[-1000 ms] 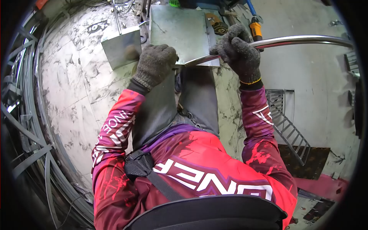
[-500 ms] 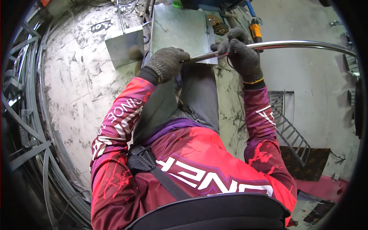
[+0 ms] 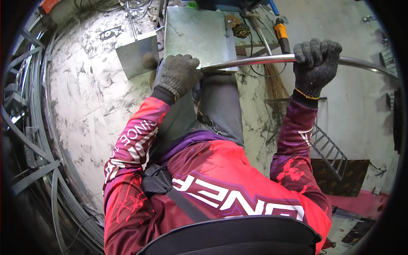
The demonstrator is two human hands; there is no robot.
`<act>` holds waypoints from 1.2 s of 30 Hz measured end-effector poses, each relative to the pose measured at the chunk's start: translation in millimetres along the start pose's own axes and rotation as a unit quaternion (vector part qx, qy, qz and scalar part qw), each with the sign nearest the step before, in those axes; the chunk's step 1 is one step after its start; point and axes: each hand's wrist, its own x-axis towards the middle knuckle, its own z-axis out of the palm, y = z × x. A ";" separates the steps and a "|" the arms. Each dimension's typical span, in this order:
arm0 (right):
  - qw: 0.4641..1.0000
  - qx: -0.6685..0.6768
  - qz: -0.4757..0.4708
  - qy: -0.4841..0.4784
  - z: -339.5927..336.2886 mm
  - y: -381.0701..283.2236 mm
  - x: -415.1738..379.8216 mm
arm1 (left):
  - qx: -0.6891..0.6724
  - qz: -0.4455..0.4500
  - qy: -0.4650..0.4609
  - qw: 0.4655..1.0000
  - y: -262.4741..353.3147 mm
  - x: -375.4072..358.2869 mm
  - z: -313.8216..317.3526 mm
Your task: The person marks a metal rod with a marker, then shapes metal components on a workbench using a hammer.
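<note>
A long shiny metal tube (image 3: 250, 61) runs across the head view, from near the bench's front edge off to the right; it looks curved. My left hand (image 3: 180, 74), in a dark grey knit glove, is closed around the tube's left end. Farther along, my gloved right hand (image 3: 315, 63) wraps around the same tube with its fingers folded over the top. Just beyond my left hand lies the bare metal top of a workbench (image 3: 195, 34), and the tube passes over its front edge.
An orange and black power tool (image 3: 281, 34) and a yellow-black tape measure (image 3: 241, 30) sit behind the tube. A broom (image 3: 275, 83) is below it. Metal strips (image 3: 40, 127) are stacked at left; a ladder-like frame (image 3: 329, 151) lies at right.
My right hand has slid to the right along the tube, away from my left hand, and now grips it from above. My left hand stays at the tube's end, shifted slightly left.
</note>
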 end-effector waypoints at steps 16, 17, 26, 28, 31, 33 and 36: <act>0.998 -0.043 -0.053 0.005 4.8 1.2 -21.7 | -0.016 -0.008 0.002 1.000 -0.8 3.9 2.4; 0.998 -0.044 -0.047 -0.012 11.5 1.9 -22.8 | -0.018 -0.009 0.001 1.000 -1.7 3.7 4.1; 0.996 -0.034 -0.075 0.023 41.6 10.4 -33.1 | -0.019 0.010 0.012 1.000 -3.7 5.2 2.1; 0.995 -0.039 -0.083 0.045 37.1 8.7 -36.4 | -0.019 0.012 0.001 1.000 -2.5 6.6 3.9; 0.995 -0.065 -0.063 -0.029 37.9 7.9 -39.3 | -0.018 0.015 0.009 1.000 -2.8 5.2 4.3; 0.996 -0.030 -0.028 -0.085 41.4 7.3 -36.4 | -0.019 0.016 0.010 1.000 -3.7 4.5 4.0; 0.995 -0.010 -0.022 -0.099 35.4 9.2 -24.9 | -0.019 0.018 0.010 1.000 -3.1 4.3 4.0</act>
